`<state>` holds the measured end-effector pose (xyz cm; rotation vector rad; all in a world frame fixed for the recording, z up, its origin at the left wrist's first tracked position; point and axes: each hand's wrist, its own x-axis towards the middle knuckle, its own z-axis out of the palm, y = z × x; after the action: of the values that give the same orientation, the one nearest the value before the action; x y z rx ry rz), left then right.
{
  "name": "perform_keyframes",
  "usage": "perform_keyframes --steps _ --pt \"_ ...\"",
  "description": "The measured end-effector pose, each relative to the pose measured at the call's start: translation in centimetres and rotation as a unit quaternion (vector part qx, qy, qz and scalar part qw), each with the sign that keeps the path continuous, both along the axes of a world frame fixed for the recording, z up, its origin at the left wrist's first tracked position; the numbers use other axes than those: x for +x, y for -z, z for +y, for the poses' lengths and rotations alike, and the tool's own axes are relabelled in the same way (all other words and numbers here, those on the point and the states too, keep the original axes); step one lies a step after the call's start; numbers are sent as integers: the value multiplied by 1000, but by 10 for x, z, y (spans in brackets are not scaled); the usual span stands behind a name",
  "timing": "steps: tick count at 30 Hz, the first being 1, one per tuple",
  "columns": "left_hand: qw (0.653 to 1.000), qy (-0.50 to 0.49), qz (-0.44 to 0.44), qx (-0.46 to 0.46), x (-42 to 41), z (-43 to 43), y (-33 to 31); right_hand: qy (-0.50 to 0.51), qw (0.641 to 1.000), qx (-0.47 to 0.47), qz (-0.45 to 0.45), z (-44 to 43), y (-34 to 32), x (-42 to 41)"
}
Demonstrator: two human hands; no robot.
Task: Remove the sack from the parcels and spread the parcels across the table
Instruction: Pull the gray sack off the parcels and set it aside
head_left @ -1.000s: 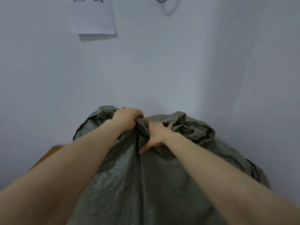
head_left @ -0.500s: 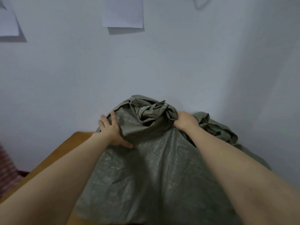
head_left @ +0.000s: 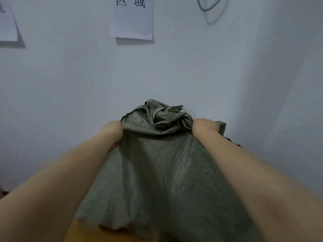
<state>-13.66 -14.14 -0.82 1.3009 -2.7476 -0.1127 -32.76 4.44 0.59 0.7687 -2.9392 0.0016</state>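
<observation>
A grey-green woven sack point(head_left: 157, 172) hangs in front of me, its top bunched into a crumpled knot against the wall. My left hand point(head_left: 113, 131) grips the sack's upper left edge, fingers curled into the fabric. My right hand point(head_left: 204, 128) grips the upper right side of the bunched top. The sack's ragged lower hem hangs just above the wooden table point(head_left: 104, 234). No parcels show; the sack and my arms hide whatever lies beneath.
A white wall stands close behind the sack. A paper sheet with printed characters point(head_left: 132, 20) is stuck on it, another sheet point(head_left: 7, 25) at far left, and a grey cable loop point(head_left: 208, 4) at the top right.
Both hands have shifted to either side of the bunched top and lifted the sack upward; its lower hem now hangs off the table. My left hand went from resting flat to gripping.
</observation>
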Motion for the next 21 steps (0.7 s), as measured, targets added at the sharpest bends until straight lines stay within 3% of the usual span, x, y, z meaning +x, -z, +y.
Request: perform_keyframes --steps 5,7,10,14,18,21 --pt "989 -30 141 -38 -1 0 -58 -8 979 -180 -96 -4 -48 -9" --pt "975 -35 215 -42 -4 2 -80 -25 936 -323 -138 -6 -67 -15" --pt "949 -39 306 -56 -12 12 -117 -50 833 -522 -174 -4 -95 -16" --pt "915 -19 390 -97 -24 34 -160 -72 782 -601 -148 11 -121 -17" --pt "900 -8 420 -113 -36 48 -179 -83 768 -626 -108 26 -123 -26" --pt "909 -4 404 -103 -44 45 -158 -59 828 -548 -101 35 -100 -35"
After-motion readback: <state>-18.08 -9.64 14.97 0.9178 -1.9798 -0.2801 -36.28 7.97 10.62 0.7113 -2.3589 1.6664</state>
